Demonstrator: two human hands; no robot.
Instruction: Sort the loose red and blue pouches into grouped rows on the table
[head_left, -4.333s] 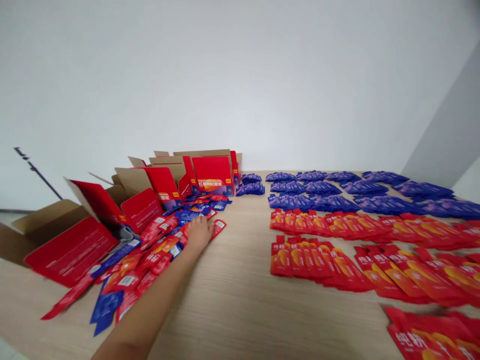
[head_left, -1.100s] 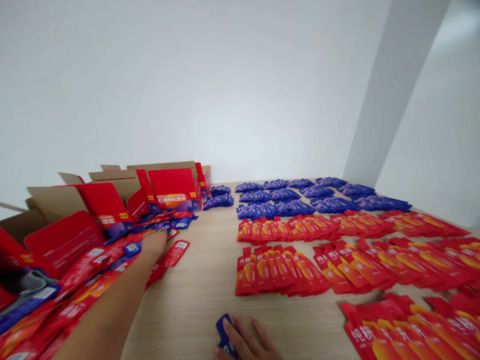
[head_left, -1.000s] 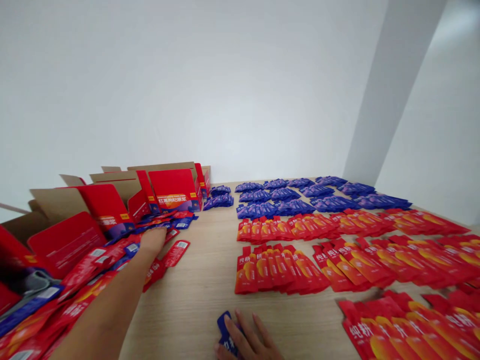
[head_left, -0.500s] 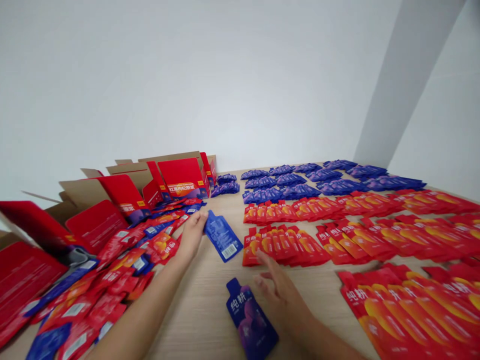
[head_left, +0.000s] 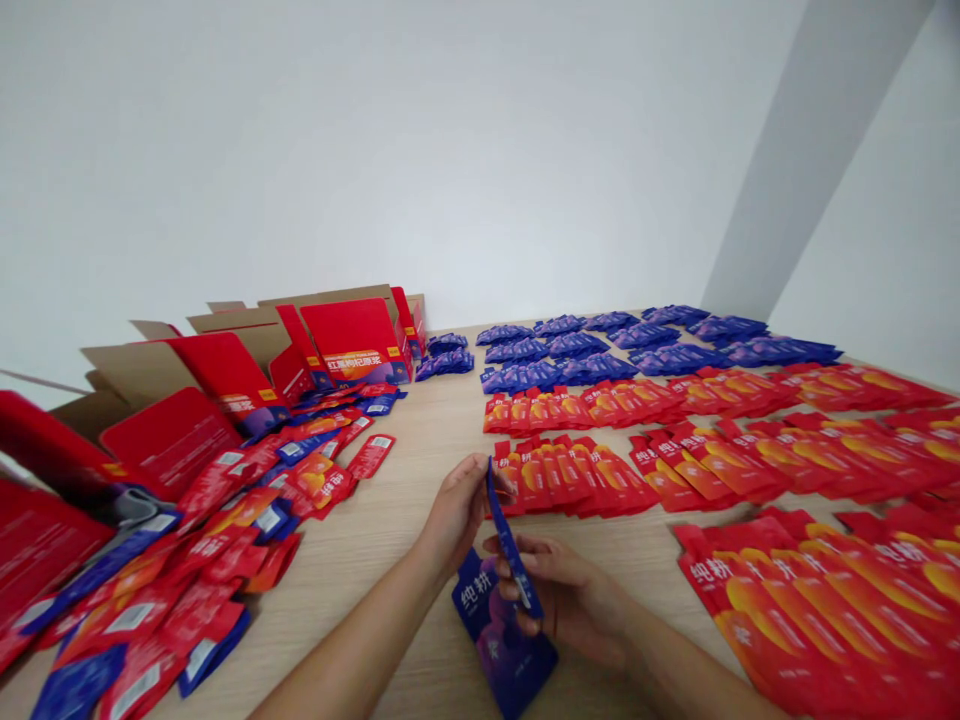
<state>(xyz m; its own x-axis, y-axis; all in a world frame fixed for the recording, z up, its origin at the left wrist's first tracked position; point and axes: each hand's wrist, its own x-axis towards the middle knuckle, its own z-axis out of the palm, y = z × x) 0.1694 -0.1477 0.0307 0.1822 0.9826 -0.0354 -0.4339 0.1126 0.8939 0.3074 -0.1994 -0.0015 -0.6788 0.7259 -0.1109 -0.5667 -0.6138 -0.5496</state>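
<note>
Between my hands a blue pouch [head_left: 510,545] stands nearly edge-on to me. My left hand [head_left: 459,505] is closed on its narrow top end. Lower down, my right hand [head_left: 566,590] grips the same pouch, fingers on one side of it and the rest on the other. Beneath them a second pouch, blue with purple fruit print [head_left: 501,640], lies face up on the table, its top partly hidden by my hands. Just beyond my hands sits a fanned row of red pouches [head_left: 570,475] with orange fruit print.
Open red cartons [head_left: 352,340] line the left back. Before them spreads a loose heap of mixed red and blue pouches [head_left: 217,540], with one red pouch [head_left: 372,456] at its edge. Rows of blue pouches [head_left: 577,345] lie at the back, fanned red pouches [head_left: 810,600] at right.
My left hand has carried the blue pouch rightward and turned it edge-on. My right hand, empty before, now grips it too. A red pouch formerly behind my left hand shows.
</note>
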